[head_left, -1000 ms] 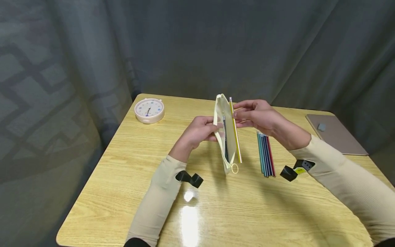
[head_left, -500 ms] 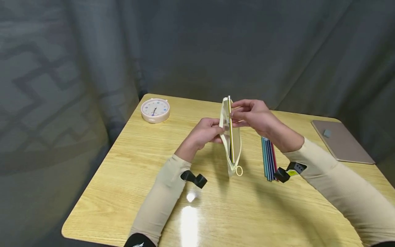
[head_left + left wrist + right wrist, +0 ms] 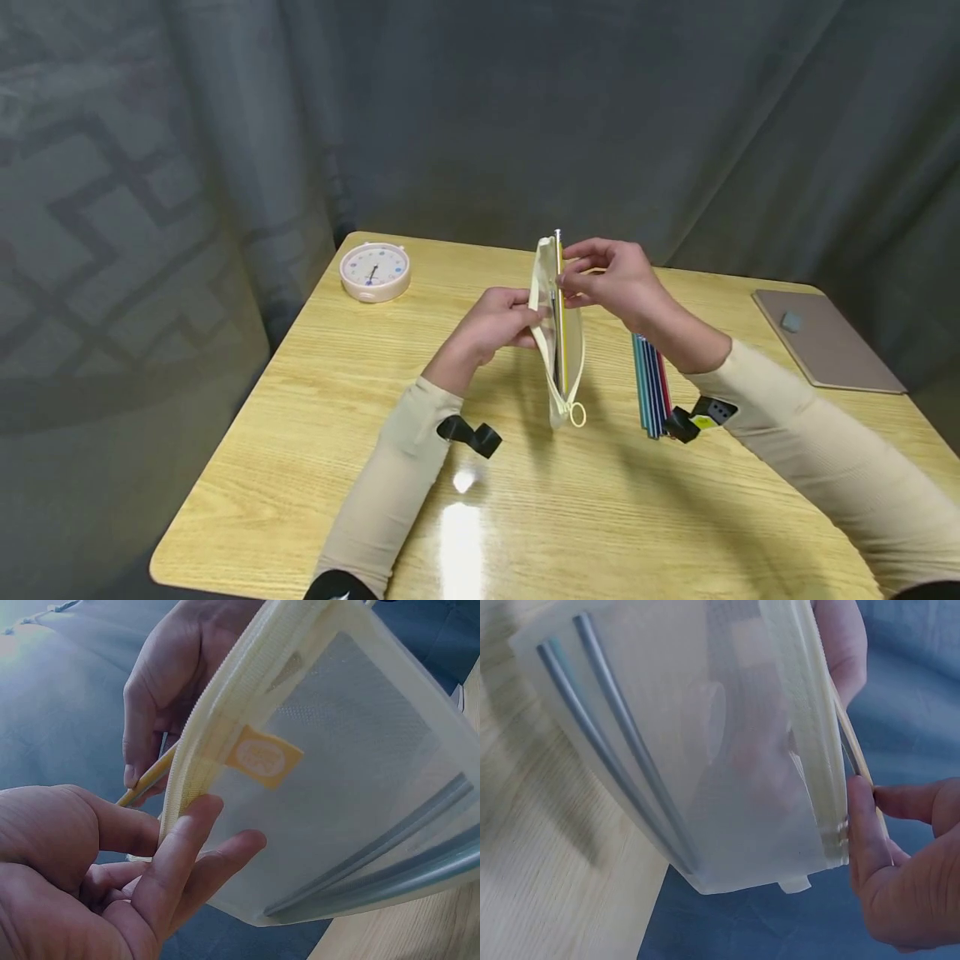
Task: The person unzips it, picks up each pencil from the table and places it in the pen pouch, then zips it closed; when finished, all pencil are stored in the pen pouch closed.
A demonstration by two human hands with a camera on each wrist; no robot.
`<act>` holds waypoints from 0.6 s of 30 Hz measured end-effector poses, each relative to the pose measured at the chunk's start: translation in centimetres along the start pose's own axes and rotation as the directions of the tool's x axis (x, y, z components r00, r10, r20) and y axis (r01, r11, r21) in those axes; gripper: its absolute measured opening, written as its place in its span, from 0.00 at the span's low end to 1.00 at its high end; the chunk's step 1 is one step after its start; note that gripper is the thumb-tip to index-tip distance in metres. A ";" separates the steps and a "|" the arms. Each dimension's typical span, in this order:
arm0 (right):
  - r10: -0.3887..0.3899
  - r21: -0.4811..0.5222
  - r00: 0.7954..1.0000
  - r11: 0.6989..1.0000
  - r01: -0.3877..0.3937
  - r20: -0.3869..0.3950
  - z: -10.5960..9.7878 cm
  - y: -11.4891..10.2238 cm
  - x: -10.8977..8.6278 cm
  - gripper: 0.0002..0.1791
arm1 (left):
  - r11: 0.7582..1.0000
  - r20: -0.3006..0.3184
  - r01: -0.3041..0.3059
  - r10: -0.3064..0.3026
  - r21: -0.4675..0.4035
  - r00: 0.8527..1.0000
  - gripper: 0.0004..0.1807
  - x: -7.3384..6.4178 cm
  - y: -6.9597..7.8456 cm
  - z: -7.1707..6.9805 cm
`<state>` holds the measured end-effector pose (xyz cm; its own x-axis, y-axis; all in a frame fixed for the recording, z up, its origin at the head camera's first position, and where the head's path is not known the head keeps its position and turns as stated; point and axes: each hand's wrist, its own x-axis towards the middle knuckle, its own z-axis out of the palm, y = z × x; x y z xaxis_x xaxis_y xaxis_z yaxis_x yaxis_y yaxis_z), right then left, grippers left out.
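Observation:
My left hand (image 3: 491,325) pinches the near edge of a cream, see-through mesh zip pouch (image 3: 352,742), its mouth spread and facing up. Thumb on one side and fingers on the other grip the zipper band. Between thumb and fingers of my right hand (image 3: 618,279) is a yellow striped pencil (image 3: 563,333), lengthwise at the pouch's mouth with its far end poking above the rim. Two dark pencils (image 3: 615,772) show through the mesh, lying along the bottom of the pouch. A row of several teal, blue and red pencils (image 3: 651,387) lies on the table, partly under my right wrist.
A round pale pink clock (image 3: 375,272) stands at the back left of the wooden table (image 3: 300,467). At the right lies a grey-brown notebook (image 3: 832,346) with a small grey-blue block (image 3: 791,322) on it. Dark curtains (image 3: 510,117) hang behind.
My right hand has brought the yellow pencil leftward from outside the pouch's right side into its mouth. The left hand keeps its grip on the pouch. The head view has shifted slightly.

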<state>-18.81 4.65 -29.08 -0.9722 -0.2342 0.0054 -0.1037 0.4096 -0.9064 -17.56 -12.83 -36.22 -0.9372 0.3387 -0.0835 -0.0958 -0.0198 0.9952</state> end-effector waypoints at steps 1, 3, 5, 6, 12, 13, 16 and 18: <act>-0.005 -0.014 1.000 1.000 0.004 -0.003 0.0 0.0 -0.1 0.23 | 1.000 -0.001 0.003 -0.003 0.002 1.000 0.18 0.0 0.1 0.0; -0.020 -0.037 1.000 0.999 0.019 -0.007 0.0 0.1 -0.4 0.22 | 1.000 -0.003 0.008 -0.008 0.005 1.000 0.18 -0.1 0.2 0.1; -0.034 -0.048 0.999 0.998 0.033 -0.011 0.1 0.2 -0.5 0.22 | 1.000 -0.003 0.010 -0.010 0.007 1.000 0.18 -0.2 0.3 0.0; -0.039 -0.050 0.999 0.998 0.039 -0.012 0.2 0.2 -0.5 0.22 | 1.000 -0.004 0.012 -0.012 0.007 1.000 0.18 -0.2 0.3 0.0; -0.017 -0.015 0.999 1.000 0.017 -0.032 -0.6 0.5 -1.1 0.21 | 1.000 0.008 0.014 -0.014 0.013 1.000 0.18 0.0 0.3 0.3; -0.012 -0.005 0.999 1.000 0.012 -0.040 -1.0 0.5 -1.2 0.20 | 1.000 0.012 0.014 -0.014 0.012 1.000 0.18 0.0 0.3 0.3; 0.010 0.028 0.998 1.000 -0.008 -0.065 -2.7 1.1 -1.5 0.19 | 1.000 0.021 0.018 -0.018 0.004 1.000 0.19 0.1 0.2 0.5; 0.037 0.043 0.997 0.998 -0.034 -0.074 -4.3 1.9 -1.7 0.19 | 1.000 0.027 0.017 -0.017 0.002 0.999 0.20 0.2 0.1 0.6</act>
<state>-18.28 9.58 -29.00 -0.9883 -0.1528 0.0033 -0.0616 0.3787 -0.9235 -17.56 -12.19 -36.06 -0.9261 0.3639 -0.0992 -0.1111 -0.0117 0.9937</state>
